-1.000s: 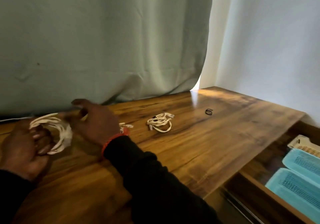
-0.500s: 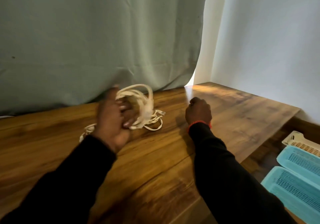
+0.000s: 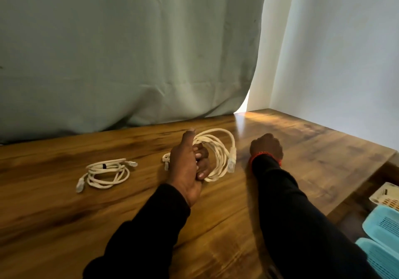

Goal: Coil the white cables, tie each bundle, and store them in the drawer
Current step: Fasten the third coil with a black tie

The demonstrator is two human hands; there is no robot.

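My left hand [image 3: 187, 166] grips a coil of white cable [image 3: 219, 149] and holds it upright just above the wooden desk [image 3: 216, 224]; its plugs [image 3: 231, 160] hang on the right side. My right hand [image 3: 266, 147] lies knuckles up on the desk to the right of the coil, fingers curled down over the spot where a small black tie lay; the tie itself is hidden. A second white bundle [image 3: 105, 173] with a black tie [image 3: 104, 166] round it lies flat to the left. Another white cable end [image 3: 166, 160] shows behind my left hand.
A grey-green curtain [image 3: 129, 52] hangs along the desk's back edge, with a white wall [image 3: 345, 52] on the right. At the lower right an open drawer [image 3: 354, 214] holds blue baskets [image 3: 382, 242] and a cream basket [image 3: 386, 196].
My left hand has carried the coil to the right, toward the middle of the desk. My right hand let go of the coil and reached to where the black tie lay, where it has stayed.
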